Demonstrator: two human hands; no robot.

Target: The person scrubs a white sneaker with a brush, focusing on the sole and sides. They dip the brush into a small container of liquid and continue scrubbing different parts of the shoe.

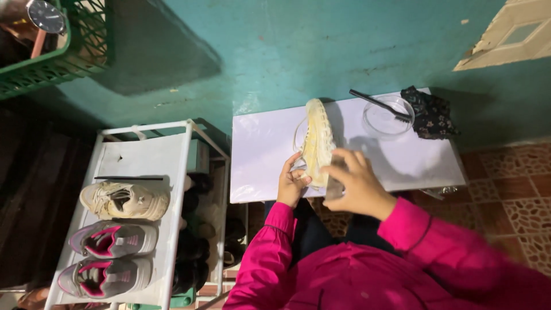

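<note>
The left hand (291,185) is closed around the heel end of a cream sneaker (317,140), tipping it on its side so the ridged sole faces up and the upper stays clear of the white bench (264,166) beneath it. The right hand (356,183) curls over something small and pale pressed against the shoe's near end; it is too blurred to tell what. Both hands sit close together at the bench's front edge. Farther back, within reach, a clear bowl (385,119) carries a dark brush (380,105) across its rim, with a dark patterned cloth (431,113) just beside it. To the left, a white shoe rack (143,155) holds the matching cream sneaker (124,200) and two grey-and-pink trainers (109,258).
</note>
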